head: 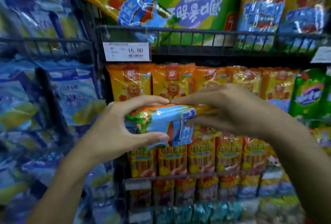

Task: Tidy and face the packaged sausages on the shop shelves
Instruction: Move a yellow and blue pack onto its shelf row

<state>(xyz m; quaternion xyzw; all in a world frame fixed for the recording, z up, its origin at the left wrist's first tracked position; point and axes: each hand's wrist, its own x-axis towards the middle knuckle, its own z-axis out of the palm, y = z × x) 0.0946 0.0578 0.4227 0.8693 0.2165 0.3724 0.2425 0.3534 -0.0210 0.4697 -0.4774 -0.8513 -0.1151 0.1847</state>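
Held crosswise before the middle shelf's row of orange packs: one sausage pack, pinched between left hand and right hand, fingers curled round it.

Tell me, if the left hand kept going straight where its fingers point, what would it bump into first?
Probably the right hand. The left hand points rightward along the sausage pack both hold, and their fingertips already almost meet above it; depth is hard to judge.
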